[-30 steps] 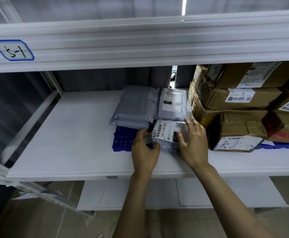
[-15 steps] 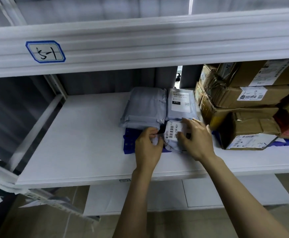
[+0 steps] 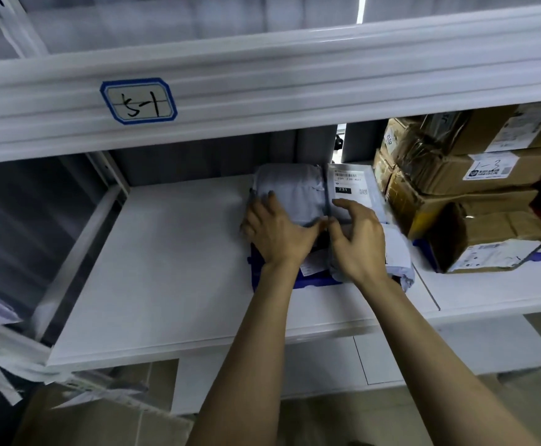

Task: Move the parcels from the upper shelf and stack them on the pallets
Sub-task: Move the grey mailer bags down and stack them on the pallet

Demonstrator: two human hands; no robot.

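**Hands on the grey parcels at the back of the shelf**

The parcels are soft grey bags that look puffy. The plain grey parcel point(image 3: 295, 191) has no sticker on top. Just beside it, on its right and touching it, lies the labelled parcel point(image 3: 353, 185), which has a white sticker with a black box that says 231. The small parcel point(image 3: 399, 252) is crumpled and lies in front, near the right wrist. All of them sit on the white shelf point(image 3: 166, 252), near its middle. A blue plastic piece point(image 3: 314, 283) lies under the front ones.

The left hand point(image 3: 279, 235) lies on the plain grey parcel with its fingers spread out, not clenched. The right hand point(image 3: 361, 246) is bent like a claw, and its first finger touches the labelled parcel. It is not clear if this hand has a grip on anything.

Half a second ago, both hands were pinching the small parcel at the front. Now they have let it go and moved up to the 2 bigger parcels behind it. The small parcel has ended up lower and more to the right.

The count is 3 grey parcels and 2 hands. At least 4 brown boxes point(image 3: 488, 243) are piled on the right. There is 1 tag point(image 3: 138, 101) with a blue edge on the beam above.
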